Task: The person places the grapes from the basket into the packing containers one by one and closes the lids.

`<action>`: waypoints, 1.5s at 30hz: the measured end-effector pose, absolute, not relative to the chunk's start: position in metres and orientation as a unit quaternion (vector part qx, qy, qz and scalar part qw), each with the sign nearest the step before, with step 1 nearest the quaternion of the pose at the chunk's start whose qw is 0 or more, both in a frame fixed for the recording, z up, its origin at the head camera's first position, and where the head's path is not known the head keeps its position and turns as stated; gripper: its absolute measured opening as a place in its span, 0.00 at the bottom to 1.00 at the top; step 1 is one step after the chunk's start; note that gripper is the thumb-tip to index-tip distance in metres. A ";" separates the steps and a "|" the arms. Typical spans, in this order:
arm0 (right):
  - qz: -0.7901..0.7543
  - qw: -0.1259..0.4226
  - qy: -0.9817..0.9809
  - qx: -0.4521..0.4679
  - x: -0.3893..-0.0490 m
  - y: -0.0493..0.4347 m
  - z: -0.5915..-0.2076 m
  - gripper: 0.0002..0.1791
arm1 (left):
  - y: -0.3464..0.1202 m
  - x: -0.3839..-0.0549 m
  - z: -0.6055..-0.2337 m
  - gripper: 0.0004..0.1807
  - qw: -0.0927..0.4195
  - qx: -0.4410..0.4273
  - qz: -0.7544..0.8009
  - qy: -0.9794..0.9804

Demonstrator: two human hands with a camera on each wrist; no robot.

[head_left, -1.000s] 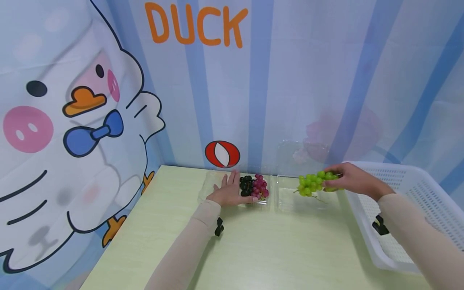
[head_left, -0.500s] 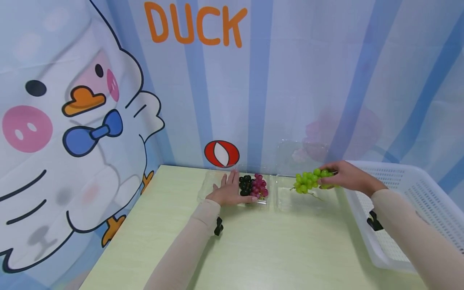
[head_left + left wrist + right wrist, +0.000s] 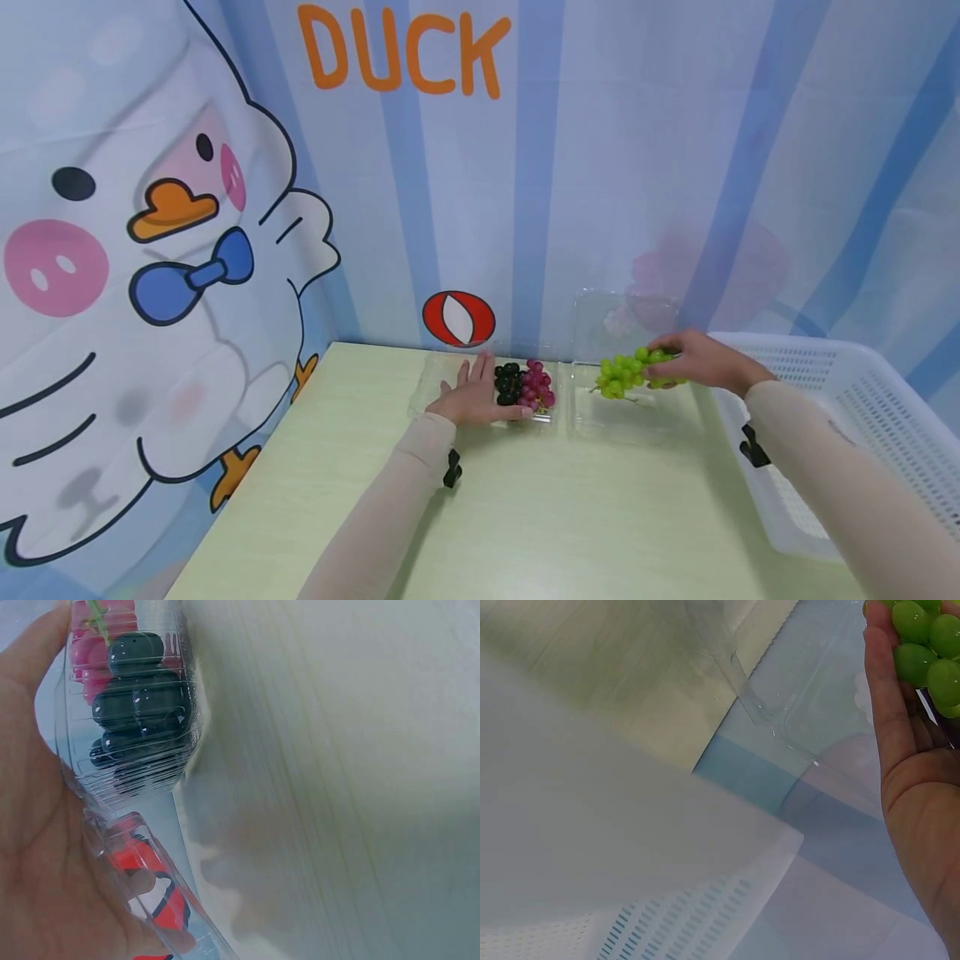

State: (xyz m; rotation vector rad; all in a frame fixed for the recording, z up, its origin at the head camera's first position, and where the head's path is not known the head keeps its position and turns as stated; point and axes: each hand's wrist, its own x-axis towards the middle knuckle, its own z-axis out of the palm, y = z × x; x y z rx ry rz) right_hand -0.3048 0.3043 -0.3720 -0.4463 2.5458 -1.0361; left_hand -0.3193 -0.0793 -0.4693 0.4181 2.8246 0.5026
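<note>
My left hand (image 3: 472, 400) lies with fingers extended on a clear plastic clamshell box (image 3: 150, 776), its thumb along the near edge. Inside that box are black grapes (image 3: 508, 383) and a pinkish-red grape bunch (image 3: 537, 388), side by side. My right hand (image 3: 708, 364) grips a green grape bunch (image 3: 624, 375) by its right end. The bunch hangs over a second clear box (image 3: 626, 419), whose lid (image 3: 618, 312) stands raised against the backdrop. In the right wrist view, green grapes (image 3: 915, 664) fill the fingers at the upper right corner.
A white perforated basket (image 3: 825, 546) stands at the right, under the right forearm. The pale wood table (image 3: 570, 517) ends at a fabric backdrop (image 3: 592, 167) with a printed duck (image 3: 172, 350). Both boxes sit close to that back edge, side by side.
My right hand has moved left with the green grape bunch, further over the second clear box and away from the basket. My left hand has stayed in place.
</note>
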 end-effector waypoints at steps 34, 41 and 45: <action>-0.375 0.182 0.897 -0.145 -0.314 0.280 -0.409 0.32 | -0.079 -0.322 -0.472 0.73 0.114 0.148 0.165 0.968; -0.378 0.182 0.897 -0.139 -0.315 0.278 -0.416 0.31 | -0.080 -0.321 -0.472 0.73 0.114 0.154 0.164 0.968; -0.376 0.185 0.898 -0.137 -0.317 0.278 -0.420 0.30 | -0.081 -0.321 -0.472 0.73 0.112 0.156 0.170 0.966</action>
